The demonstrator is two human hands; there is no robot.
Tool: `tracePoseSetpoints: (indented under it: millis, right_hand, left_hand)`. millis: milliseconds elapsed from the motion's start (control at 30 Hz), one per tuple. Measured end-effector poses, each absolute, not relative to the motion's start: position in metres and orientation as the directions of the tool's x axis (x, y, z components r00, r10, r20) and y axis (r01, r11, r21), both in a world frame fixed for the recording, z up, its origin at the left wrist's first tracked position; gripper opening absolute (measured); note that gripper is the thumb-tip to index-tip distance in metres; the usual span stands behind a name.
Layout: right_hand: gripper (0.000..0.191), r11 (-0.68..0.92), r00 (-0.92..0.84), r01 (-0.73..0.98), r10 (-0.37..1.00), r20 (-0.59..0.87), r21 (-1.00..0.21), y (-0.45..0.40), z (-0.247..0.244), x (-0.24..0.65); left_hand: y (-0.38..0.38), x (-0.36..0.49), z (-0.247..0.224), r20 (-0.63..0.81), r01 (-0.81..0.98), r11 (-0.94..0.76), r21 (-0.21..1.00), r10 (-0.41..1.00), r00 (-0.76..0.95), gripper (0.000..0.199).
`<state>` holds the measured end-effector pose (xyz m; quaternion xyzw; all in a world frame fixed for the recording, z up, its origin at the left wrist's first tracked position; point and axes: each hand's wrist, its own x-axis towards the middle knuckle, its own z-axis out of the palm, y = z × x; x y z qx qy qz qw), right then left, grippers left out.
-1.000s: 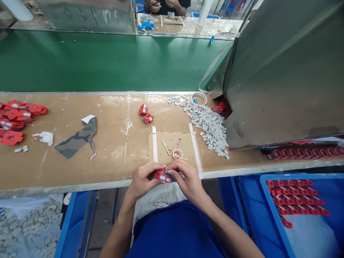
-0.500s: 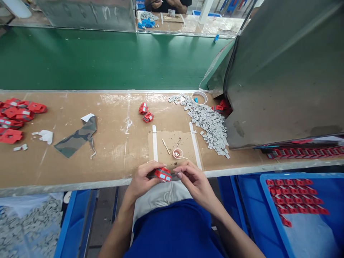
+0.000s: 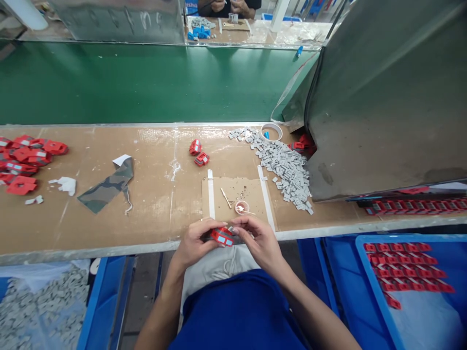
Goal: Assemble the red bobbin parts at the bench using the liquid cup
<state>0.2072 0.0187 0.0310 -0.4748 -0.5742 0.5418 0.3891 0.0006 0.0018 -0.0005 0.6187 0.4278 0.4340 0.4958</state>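
My left hand [image 3: 197, 240] grips a red toy part [image 3: 222, 236] with pale windows, over the table's front edge. Close against its right end, my right hand [image 3: 257, 238] pinches a small grey piece [image 3: 231, 229] between thumb and fingertips. Just beyond my hands, a small round cup [image 3: 242, 208] with a white stick across it stands on a taped cardboard sheet [image 3: 215, 189]. Another pale stick [image 3: 225, 198] lies left of the cup. Two red parts [image 3: 202, 159] rest farther back. Many small grey pieces [image 3: 286, 170] are heaped to the right, with a tape roll [image 3: 271, 132] behind them.
Several red parts [image 3: 27, 155] and a camouflage cloth [image 3: 107, 187] lie at left. A large metal housing [image 3: 386, 107] stands at right. Blue trays [image 3: 379, 287] sit below the table edge. Beyond the green belt [image 3: 153, 82], a person's hands [image 3: 239, 7] show.
My right hand has moved slightly left and up, bringing its fingertips to the red part's end. The grey piece now shows in its pinch. The view has shifted slightly.
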Motion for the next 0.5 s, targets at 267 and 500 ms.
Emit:
tracePoseSetpoints:
  millis: [267,500]
  right_hand:
    - [0.019,0.082,-0.270,0.188,0.962,0.029,-0.979,0.0169,0.0308,0.2018]
    - [0.021,0.169,-0.334,0.297,0.940,0.064,-0.940,0.0170,0.0294,0.2062]
  left_hand:
    - [0.0019,0.0009,0.0014,0.140,0.110,-0.175,0.978,0.953,0.270,0.030]
    - [0.0034,-0.0008,0.0037,0.156,0.219,-0.229,0.949,0.939,0.308,0.028]
